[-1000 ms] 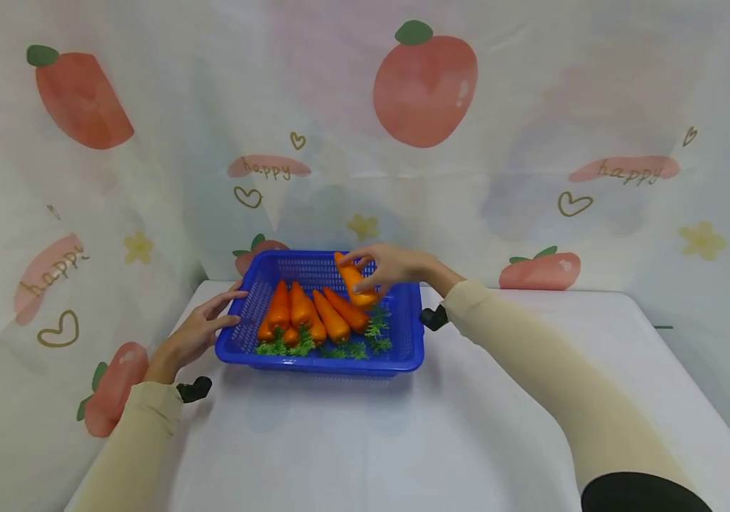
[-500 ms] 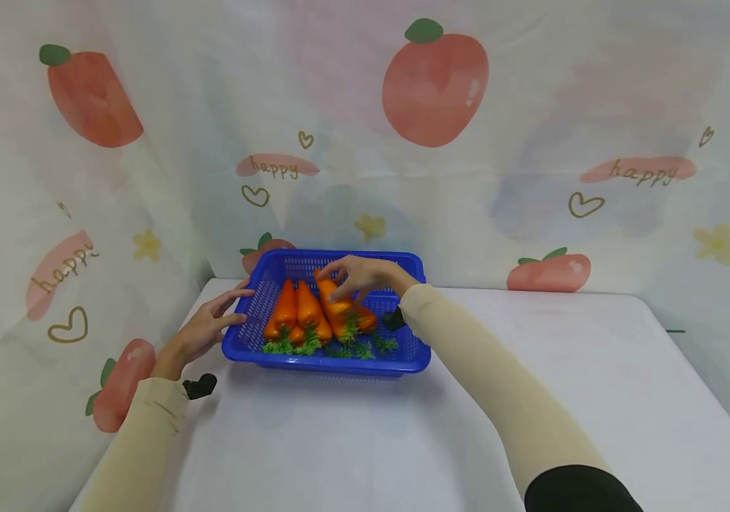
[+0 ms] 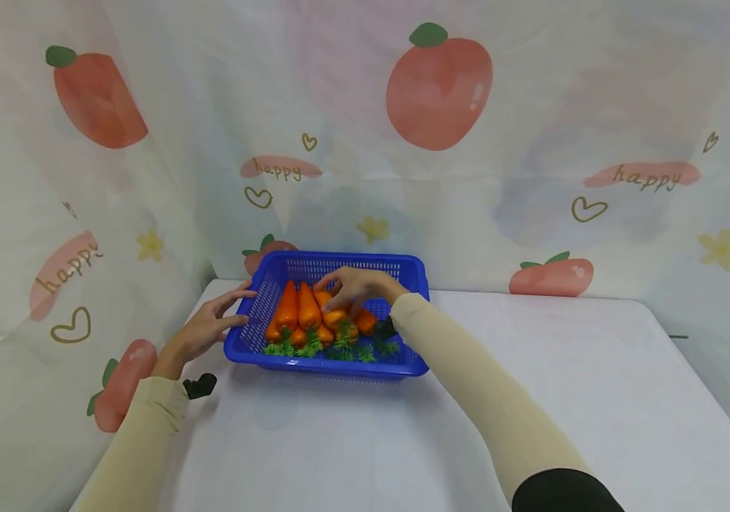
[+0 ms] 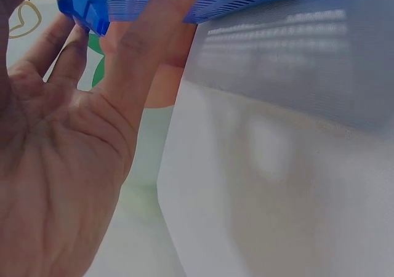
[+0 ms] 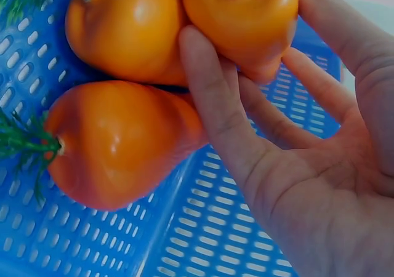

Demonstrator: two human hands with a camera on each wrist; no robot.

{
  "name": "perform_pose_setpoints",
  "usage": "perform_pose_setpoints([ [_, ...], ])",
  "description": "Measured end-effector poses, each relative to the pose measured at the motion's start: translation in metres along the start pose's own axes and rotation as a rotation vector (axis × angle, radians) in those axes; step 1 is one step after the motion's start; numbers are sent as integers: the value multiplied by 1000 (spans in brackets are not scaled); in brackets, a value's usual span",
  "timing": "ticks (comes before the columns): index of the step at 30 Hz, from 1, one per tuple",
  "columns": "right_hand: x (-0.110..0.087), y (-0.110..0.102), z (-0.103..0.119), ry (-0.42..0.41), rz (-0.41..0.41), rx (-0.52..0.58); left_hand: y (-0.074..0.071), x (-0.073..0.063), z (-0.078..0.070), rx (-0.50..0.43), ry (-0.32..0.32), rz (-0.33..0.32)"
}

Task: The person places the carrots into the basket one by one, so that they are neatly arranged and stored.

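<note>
Several orange carrots with green leafy tops lie in a blue plastic basket [image 3: 333, 367], some with tips toward the back. My right hand [image 3: 360, 286] reaches into it from the right. In the right wrist view, its thumb and fingers pinch one carrot [image 5: 240, 18] from both sides, low over the others. Beside that, another carrot [image 5: 123, 144] lies on the slotted basket floor. My left hand [image 3: 201, 331] is at the basket's left end, fingers and thumb spread with their tips at the rim. The left wrist view shows the thumb extended along the basket's outer wall.
The basket stands on a white-covered table [image 3: 313, 441], near its back edge. Close behind and to the left hangs a pale fabric backdrop [image 3: 345, 92] printed with fruit, hearts and "happy".
My right hand has moved left and lower with the carrot, bringing it down onto the others in the basket. The left hand keeps its place at the left rim.
</note>
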State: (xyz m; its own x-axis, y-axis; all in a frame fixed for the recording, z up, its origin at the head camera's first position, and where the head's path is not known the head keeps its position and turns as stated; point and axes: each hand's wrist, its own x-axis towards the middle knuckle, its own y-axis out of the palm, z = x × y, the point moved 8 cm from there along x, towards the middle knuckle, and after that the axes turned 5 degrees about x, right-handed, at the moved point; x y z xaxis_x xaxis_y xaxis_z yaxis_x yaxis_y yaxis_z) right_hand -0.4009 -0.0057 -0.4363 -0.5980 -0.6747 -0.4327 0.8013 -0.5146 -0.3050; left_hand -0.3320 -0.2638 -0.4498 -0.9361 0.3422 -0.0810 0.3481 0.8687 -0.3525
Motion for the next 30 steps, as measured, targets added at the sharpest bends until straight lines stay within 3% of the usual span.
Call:
perform_pose_setpoints([
  [15, 9, 0, -7, 27, -13, 10, 0, -1, -2, 24, 5, 26],
  [21, 4, 1, -5, 30, -8, -22, 2, -1, -9, 31, 16, 47],
  [25, -2, 1, -1, 34, 6, -74, -1, -3, -19, 89, 5, 74],
  [30, -13, -4, 15, 13, -6, -204, -13, -2, -39, 264, -38, 95],
])
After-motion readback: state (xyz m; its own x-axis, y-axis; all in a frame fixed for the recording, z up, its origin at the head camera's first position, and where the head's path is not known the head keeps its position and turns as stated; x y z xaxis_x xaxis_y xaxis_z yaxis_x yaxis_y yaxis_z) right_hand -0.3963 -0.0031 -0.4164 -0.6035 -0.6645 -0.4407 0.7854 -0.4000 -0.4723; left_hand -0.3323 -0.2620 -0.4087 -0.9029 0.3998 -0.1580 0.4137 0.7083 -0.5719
